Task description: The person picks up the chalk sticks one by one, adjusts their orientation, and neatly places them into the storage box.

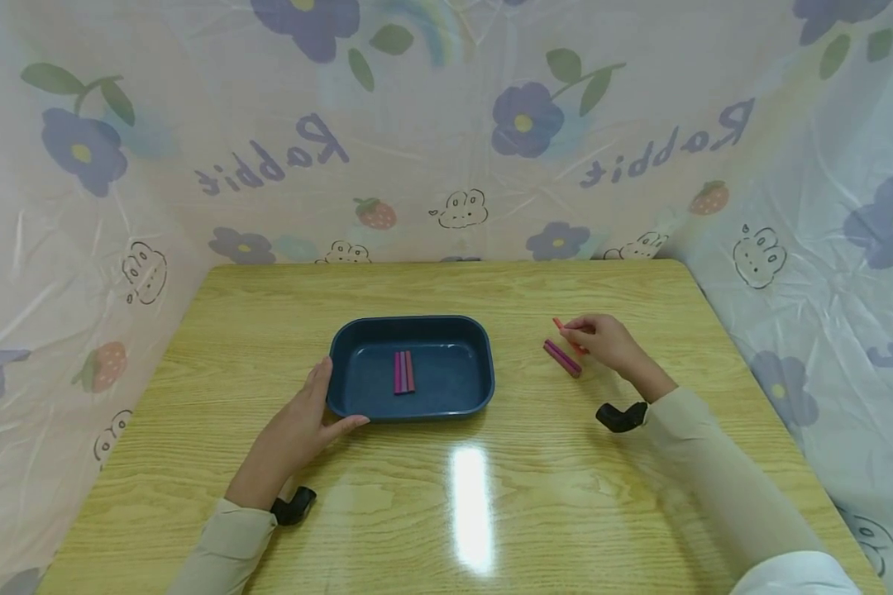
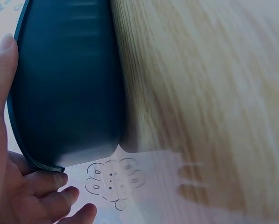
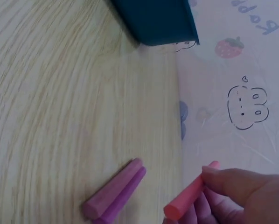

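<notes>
1. Fingers (image 1: 582,321) of the right hand (image 1: 608,340) pinch an orange-red stick (image 3: 188,197) against the thumb; those of the left hand (image 1: 303,423) curve along one end of a dark blue tray (image 1: 454,372).
2. Wood-grained table (image 1: 387,487): it carries the tray and, at the tray's three o'clock, a pair of sticks.
3. Tray: long axis from nine to three o'clock, left hand at its eight o'clock corner, thumb on the near side.
4. Arms in beige sleeves: the right sleeve (image 1: 729,475) comes in from between four and five o'clock, the left sleeve (image 1: 226,545) from seven.
5. Three sticks (image 1: 404,373) in the tray: side by side near its middle, long axes from twelve to six o'clock.
6. Pair of purplish sticks (image 1: 561,359) on the table: lying together, pointing roughly ten to four o'clock.
7. Orange-red stick: just beyond that pair, at its one o'clock; seen from the head, its long axis runs from half past ten to half past four, nearly parallel to theirs.
</notes>
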{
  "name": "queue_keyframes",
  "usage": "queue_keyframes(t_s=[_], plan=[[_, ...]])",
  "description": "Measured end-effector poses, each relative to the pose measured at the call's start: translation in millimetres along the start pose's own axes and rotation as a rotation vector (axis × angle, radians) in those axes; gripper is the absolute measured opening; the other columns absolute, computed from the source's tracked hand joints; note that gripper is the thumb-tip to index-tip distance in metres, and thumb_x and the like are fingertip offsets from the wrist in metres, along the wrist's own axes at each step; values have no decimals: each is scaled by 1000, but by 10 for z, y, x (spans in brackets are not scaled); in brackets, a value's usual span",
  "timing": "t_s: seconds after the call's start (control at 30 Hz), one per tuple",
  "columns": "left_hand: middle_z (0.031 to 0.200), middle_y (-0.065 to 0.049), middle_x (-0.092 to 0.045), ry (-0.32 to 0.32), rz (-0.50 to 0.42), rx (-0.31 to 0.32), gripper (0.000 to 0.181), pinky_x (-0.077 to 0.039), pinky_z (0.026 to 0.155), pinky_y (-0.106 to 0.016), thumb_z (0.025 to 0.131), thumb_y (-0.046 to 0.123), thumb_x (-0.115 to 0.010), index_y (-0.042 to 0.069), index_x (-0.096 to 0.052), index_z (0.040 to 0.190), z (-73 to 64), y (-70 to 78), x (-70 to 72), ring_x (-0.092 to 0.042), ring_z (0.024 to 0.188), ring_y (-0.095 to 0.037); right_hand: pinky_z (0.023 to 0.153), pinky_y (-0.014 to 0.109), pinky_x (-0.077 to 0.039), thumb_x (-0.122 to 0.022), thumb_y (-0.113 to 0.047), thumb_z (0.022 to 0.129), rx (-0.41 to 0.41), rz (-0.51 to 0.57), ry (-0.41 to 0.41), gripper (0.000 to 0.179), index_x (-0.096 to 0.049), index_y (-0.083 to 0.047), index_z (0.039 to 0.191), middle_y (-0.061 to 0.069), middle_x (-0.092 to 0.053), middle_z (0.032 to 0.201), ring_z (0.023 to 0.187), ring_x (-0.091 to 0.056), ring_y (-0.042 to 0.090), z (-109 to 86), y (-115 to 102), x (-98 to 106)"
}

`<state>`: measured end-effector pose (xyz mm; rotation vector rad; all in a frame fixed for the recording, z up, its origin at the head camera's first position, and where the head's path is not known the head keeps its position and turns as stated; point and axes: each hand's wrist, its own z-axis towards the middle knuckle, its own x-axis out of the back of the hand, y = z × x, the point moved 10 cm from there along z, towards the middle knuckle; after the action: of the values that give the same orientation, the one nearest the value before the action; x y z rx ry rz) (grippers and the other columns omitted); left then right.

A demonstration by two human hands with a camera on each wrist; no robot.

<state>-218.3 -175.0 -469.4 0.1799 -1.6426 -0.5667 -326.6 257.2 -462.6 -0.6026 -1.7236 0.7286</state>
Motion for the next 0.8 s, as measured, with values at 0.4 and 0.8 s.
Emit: queue_keyframes(t_s=[0.4, 0.8], plan=[[153, -20, -7, -7, 1, 3, 111, -30, 101, -55, 77, 76, -44, 9, 6, 149, 2, 1, -11, -21, 136, -38, 85, 46, -48, -54, -31, 95, 27, 163, -85, 39, -57, 1, 118, 22, -59, 112, 99, -57, 31, -108, -329, -180], [153, -19, -6, -7, 1, -2, 110, -29, 102, -54, 78, 76, -44, 9, 7, 149, -5, 18, -2, -20, 136, -36, 82, 49, -49, -56, -30, 94, 52, 260, -123, 40, -59, 3, 117, 16, -62, 100, 88, -61, 33, -187, -604, -340]])
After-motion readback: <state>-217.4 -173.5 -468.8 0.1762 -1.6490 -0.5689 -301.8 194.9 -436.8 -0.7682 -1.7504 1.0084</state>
